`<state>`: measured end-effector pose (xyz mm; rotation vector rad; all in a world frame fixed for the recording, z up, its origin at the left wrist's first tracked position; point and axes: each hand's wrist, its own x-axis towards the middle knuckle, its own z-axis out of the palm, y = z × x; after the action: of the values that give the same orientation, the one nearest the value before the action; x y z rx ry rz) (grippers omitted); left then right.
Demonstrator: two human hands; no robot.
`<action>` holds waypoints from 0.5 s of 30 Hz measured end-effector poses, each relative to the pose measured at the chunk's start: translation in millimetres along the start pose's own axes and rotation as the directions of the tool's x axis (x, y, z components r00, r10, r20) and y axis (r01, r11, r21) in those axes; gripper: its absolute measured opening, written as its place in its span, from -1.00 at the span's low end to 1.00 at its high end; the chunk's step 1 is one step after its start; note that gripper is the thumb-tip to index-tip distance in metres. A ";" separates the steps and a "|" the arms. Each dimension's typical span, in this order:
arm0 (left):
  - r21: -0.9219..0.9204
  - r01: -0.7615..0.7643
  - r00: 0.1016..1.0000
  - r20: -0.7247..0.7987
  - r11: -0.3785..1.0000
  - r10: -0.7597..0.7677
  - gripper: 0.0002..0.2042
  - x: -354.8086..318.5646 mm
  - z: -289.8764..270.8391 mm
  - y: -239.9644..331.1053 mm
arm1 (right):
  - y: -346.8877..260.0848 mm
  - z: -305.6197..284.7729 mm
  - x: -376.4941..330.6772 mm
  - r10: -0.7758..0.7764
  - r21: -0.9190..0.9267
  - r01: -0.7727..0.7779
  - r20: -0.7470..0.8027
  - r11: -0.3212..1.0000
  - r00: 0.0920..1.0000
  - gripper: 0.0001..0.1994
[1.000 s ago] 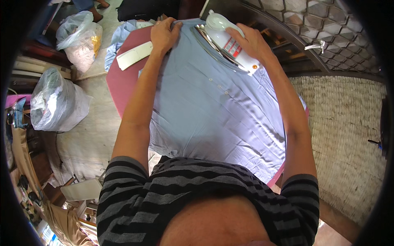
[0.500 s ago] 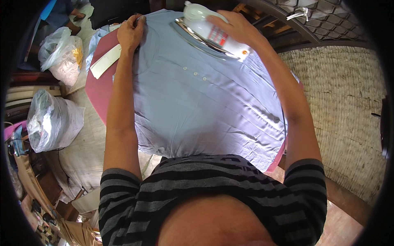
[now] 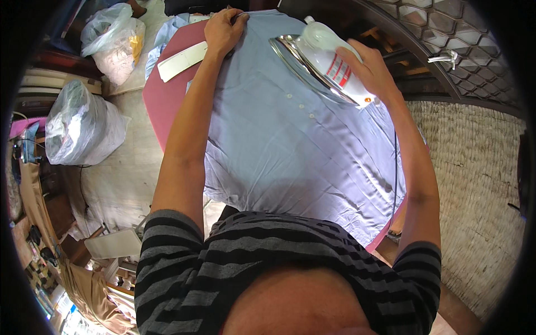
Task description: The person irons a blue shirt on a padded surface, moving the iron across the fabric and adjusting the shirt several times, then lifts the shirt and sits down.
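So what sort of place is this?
Probably a home or small ironing workshop; I can't tell which. The clues: a white iron in the right hand, a light blue garment spread over a pinkish-red board, and a filled plastic bag to the left.

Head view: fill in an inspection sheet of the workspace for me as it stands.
Surface: pink board, mostly covered by a blue garment.
Job's things: the garment lies spread, creased toward the person; white iron at its far right part, sole contact unclear.
Clutter: white flat strip on the board; filled plastic bag on the floor, second bag beyond.
Grips: left grip at the garment's far edge, pinch unclear; right grip around the iron's handle.
Cables: dark cord at right, ends unclear.
Surroundings: lattice gate, woven-looking mat, both right.
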<state>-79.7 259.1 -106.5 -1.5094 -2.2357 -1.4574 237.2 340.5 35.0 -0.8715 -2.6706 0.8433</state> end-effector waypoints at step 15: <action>0.217 -0.126 0.979 0.187 0.968 0.086 -0.71 -147.3 -89.8 81.9 | -45.1 43.9 56.3 -0.169 -0.117 0.175 0.066 0.978 0.983 -0.52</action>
<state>20.5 98.6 -80.8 -1.7089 -2.2813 -1.0340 154.8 324.1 26.5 -0.6374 -2.8217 0.6806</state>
